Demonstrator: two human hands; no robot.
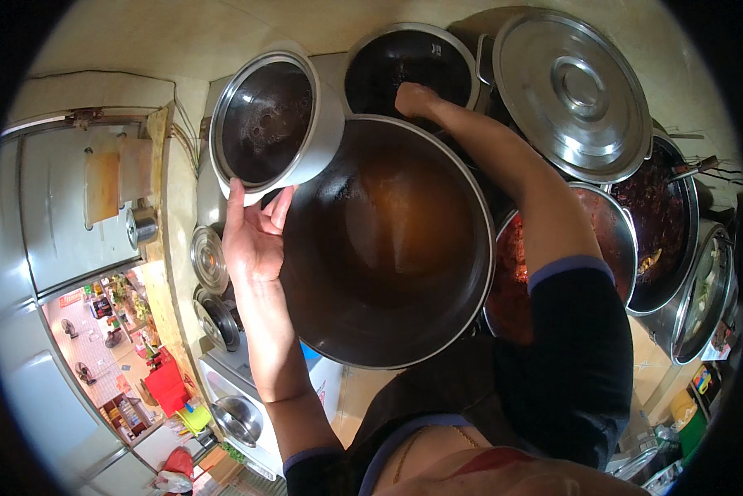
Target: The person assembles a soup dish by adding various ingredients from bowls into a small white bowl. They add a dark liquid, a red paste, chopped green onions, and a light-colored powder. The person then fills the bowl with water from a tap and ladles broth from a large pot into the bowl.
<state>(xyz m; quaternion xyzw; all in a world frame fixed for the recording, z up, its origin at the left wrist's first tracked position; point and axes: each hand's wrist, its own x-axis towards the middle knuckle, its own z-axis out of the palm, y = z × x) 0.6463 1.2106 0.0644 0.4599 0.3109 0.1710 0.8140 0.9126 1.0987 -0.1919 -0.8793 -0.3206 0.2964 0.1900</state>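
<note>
My left hand (257, 239) supports the lower rim and side of a light metal pot (331, 133) that holds dark, bubbly liquid; the thumb lies at its rim. The pot is at the left edge of a large dark wok-like pan (402, 335) with brown liquid in its bottom. My right hand (416, 100) reaches over a second dark, round vessel (362, 46) behind the large pan. Its fingers are curled, and whether they hold something cannot be told.
A lidded steel pot (625, 74) stands at the upper right. Below it are a pot of red contents (601, 229), a wide pot of dark red contents (663, 186) and another steel pot (669, 338). Round metal lids (209, 260) and a steel bowl (238, 421) lie at the left.
</note>
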